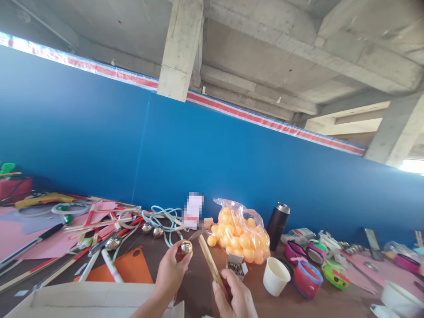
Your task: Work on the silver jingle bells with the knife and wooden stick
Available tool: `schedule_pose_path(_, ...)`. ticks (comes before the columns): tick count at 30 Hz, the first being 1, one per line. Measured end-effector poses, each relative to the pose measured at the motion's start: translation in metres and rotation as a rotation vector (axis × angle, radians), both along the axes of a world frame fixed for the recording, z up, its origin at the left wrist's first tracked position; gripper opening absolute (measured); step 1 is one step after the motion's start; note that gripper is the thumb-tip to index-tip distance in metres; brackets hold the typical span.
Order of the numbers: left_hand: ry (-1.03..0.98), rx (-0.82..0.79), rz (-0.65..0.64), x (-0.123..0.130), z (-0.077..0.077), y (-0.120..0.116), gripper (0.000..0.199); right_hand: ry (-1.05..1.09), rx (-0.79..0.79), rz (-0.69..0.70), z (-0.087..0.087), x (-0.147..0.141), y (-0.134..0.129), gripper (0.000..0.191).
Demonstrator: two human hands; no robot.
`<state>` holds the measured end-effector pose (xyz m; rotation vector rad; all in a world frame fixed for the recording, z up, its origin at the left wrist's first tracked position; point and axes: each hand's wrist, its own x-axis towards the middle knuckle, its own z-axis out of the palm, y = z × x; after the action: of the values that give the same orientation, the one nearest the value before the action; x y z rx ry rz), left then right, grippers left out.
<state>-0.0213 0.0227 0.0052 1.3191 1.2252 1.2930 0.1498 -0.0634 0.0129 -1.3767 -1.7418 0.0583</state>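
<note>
A shiny silver ball (pixel 186 247) is pinched between the thumb and fingers of my left hand (pixel 172 269), above the dark brown table. My right hand (pixel 234 293), to its right, is closed around the lower end of a flat wooden stick (pixel 209 260), which tilts up toward the left. The ball and the stick are apart. Just beyond my right hand stands a small open box of little metal pieces (pixel 236 266). Behind it lies a clear bag of orange balls (pixel 243 234), with one loose orange ball (pixel 211 240) beside it.
A white cup (pixel 276 276) and black bottle (pixel 278 226) stand right of the bag, near pink and green straps (pixel 335 274). Sticks, an orange sheet (pixel 129 267), coiled tubing (pixel 162 218) and bells (pixel 158 231) lie left. White cardboard (pixel 82 300) fills the near left. A blue wall (pixel 198 150) rises behind.
</note>
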Motion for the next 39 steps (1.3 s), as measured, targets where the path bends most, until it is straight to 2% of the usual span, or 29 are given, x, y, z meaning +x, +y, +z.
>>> schedule_pose_path(8, -0.075, -0.039, 0.004, 0.002, 0.006, -0.001, 0.049, -0.193, -0.106, 0.025, 0.000, -0.003, -0.002, 0.006)
schedule_pose_path(13, -0.121, -0.028, -0.002, 0.004, 0.003, 0.000, 0.050, -0.191, -0.130, 0.027, 0.003, -0.004, -0.003, 0.007)
schedule_pose_path(17, -0.181, -0.039, 0.008, 0.005, -0.001, 0.003, 0.046, -0.228, -0.126, 0.013, -0.002, -0.004, 0.001, 0.002)
schedule_pose_path(22, -0.143, -0.046, 0.010, 0.004, -0.001, 0.004, 0.051, -0.147, -0.074, 0.010, -0.008, -0.003, 0.003, 0.005)
schedule_pose_path(27, -0.159, -0.022, 0.016, 0.004, -0.002, 0.004, 0.042, -0.162, -0.145, 0.014, -0.006, -0.004, 0.003, 0.003)
schedule_pose_path(31, -0.114, -0.017, 0.004, 0.003, 0.001, 0.000, 0.047, 0.012, -0.189, 0.018, -0.009, -0.005, 0.004, 0.010)
schedule_pose_path(35, -0.058, 0.034, -0.015, 0.002, 0.001, -0.002, 0.042, 0.186, -0.296, 0.160, -0.007, -0.009, 0.002, 0.015)
schedule_pose_path(37, -0.050, 0.050, -0.006, 0.003, -0.002, 0.000, 0.040, 0.191, -0.326, 0.230, -0.003, -0.012, -0.001, 0.021)
schedule_pose_path(39, -0.058, 0.059, -0.004, 0.004, -0.005, 0.001, 0.040, 0.156, -0.319, 0.232, 0.000, -0.015, -0.004, 0.028)
